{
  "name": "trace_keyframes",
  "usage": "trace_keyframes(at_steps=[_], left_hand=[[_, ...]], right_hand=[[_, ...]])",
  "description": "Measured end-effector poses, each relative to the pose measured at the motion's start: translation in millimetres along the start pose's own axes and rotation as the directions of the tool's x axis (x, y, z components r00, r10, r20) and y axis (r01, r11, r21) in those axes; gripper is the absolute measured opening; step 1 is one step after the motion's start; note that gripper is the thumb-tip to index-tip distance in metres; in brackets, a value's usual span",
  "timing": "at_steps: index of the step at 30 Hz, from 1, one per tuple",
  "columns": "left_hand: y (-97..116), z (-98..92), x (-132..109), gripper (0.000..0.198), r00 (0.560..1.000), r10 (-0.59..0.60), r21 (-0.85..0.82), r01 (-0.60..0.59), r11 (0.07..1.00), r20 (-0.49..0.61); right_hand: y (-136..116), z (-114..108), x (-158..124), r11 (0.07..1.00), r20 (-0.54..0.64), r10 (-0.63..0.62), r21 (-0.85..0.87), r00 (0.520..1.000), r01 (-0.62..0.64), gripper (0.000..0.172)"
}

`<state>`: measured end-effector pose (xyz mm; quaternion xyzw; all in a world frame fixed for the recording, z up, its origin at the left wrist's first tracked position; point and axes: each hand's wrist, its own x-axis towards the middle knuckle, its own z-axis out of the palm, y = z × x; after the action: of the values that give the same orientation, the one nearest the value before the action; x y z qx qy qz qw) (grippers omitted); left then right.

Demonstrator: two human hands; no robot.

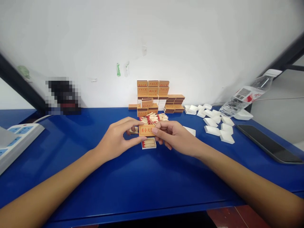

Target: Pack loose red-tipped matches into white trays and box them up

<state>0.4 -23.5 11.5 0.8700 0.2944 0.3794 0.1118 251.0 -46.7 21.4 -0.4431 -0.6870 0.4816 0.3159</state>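
Observation:
Between my two hands is an orange matchbox cover [144, 130] with red lettering. My left hand [121, 134] grips its left end, thumb below and index finger above. My right hand [172, 136] pinches its right end, the thumb lying over the printed face. Just under the cover, a white matchbox tray [149, 147] full of red-tipped matches lies on the table. Behind my hands is a heap of loose matches [154, 118]. Some matches [134, 130] show past my left fingers, partly hidden. A white piece [190, 130] lies right of my right hand.
Stacked matchboxes [153, 91] stand against the wall. Several empty white trays [213, 120] are scattered at the right, near a tilted plastic bottle [249, 91] and a phone [269, 144]. On the left sits a power strip [21, 139]. The blue table's [142, 196] front edge is close.

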Motion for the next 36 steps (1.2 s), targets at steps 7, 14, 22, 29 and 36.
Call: trace_keyframes(at_steps=[7, 14, 22, 29, 36], left_hand=[[-8, -5.3, 5, 0.035, 0.971, -0.113, 0.123, 0.142, 0.982, -0.211], [-7, -0.1, 3, 0.033, 0.982, -0.077, 0.139, 0.101, 0.985, -0.17], [-6, -1.5, 4, 0.033, 0.981, -0.094, 0.126, 0.116, 0.985, -0.169], [-8, -1.4, 2, 0.034, 0.988, -0.093, 0.117, 0.108, 0.987, -0.124], [-5, 0.7, 3, 0.034, 0.991, -0.096, 0.107, 0.106, 0.989, -0.089]], right_hand=[[14, 6, 2, 0.802, 0.006, -0.388, -0.491, 0.921, 0.341, 0.01], [20, 8, 5, 0.693, 0.099, -0.348, -0.643, 0.932, 0.327, 0.009], [21, 2, 6, 0.687, 0.105, -0.352, -0.645, 0.93, 0.333, 0.011], [24, 1, 8, 0.659, 0.104, -0.386, -0.664, 0.917, 0.353, 0.009], [20, 2, 9, 0.664, 0.087, -0.409, -0.655, 0.908, 0.362, 0.012]])
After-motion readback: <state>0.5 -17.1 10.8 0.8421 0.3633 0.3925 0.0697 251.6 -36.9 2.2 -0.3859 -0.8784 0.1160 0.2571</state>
